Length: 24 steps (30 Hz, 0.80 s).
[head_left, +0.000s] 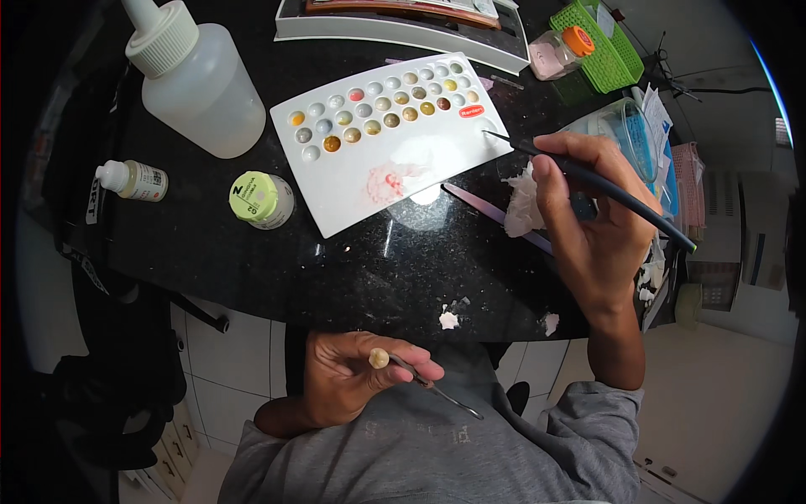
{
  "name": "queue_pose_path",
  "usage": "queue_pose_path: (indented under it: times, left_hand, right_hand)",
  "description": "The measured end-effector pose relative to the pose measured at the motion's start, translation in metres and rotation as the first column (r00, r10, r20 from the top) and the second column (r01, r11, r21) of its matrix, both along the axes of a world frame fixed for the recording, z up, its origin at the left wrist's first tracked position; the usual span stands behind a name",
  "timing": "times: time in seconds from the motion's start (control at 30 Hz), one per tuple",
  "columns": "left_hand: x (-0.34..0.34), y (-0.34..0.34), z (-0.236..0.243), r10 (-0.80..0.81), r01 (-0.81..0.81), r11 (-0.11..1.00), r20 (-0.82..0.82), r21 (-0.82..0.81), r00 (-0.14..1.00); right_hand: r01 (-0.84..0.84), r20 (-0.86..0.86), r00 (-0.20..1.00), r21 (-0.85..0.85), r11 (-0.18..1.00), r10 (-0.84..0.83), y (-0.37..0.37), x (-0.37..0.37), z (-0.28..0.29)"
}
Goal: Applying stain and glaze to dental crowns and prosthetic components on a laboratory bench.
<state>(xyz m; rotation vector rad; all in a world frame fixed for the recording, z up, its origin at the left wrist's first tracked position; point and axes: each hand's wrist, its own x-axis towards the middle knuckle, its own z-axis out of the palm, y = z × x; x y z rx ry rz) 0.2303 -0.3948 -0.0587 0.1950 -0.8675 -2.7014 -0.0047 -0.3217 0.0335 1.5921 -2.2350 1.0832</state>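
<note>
My right hand (600, 235) is closed around a slim brush (625, 197) with a dark handle. The brush's fine tip meets, or hovers just over, the right end of a white ceramic palette (323, 189), beside a small wet patch. Rows of round wells in the palette hold yellow, brown, grey and pink pastes, and a pink smear (388, 183) marks its flat front part. Low in front of my body, my left hand (336, 374) grips a thin metal holder (453, 401) with a curved end. A small cream-coloured tooth crown (379, 358) shows at the holder's other end.
Left of the palette stand a large squeeze bottle (206, 92), a small white-capped bottle (138, 181) and a green-lidded jar (260, 200). Crumpled tissue (522, 202) and a purple strip (474, 203) lie near my right hand. Behind are an orange-capped jar (562, 52) and a green basket (598, 42).
</note>
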Motion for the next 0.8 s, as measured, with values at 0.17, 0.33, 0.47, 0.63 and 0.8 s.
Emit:
queue_pose_path:
  times: [0.17,0.33,0.47,0.63,0.8]
  left_hand:
    - [0.001,0.0,-0.001,-0.018,0.018,1.0,-0.007,0.005,1.0]
    - [0.002,0.0,-0.003,-0.022,0.023,1.0,-0.014,0.014,1.0]
    - [0.0,0.0,-0.002,-0.003,0.003,1.0,-0.023,-0.005,1.0]
    - [-0.002,0.009,0.004,0.095,-0.09,0.993,0.067,-0.079,0.993]
    - [-0.007,0.015,0.008,0.119,-0.104,0.985,0.106,-0.139,0.987]
  right_hand:
    - [-0.014,-0.016,1.0,-0.025,1.0,0.014,0.0,-0.002,-0.003]
    - [-0.04,-0.063,0.997,-0.041,0.998,0.037,-0.001,-0.003,-0.003]
    - [-0.02,-0.026,0.999,-0.067,0.998,0.018,0.007,0.004,0.009]
    - [-0.12,0.148,0.975,-0.276,0.954,0.165,0.043,0.031,0.024]
    - [-0.432,0.332,0.788,-0.301,0.85,0.519,0.07,0.057,0.005]
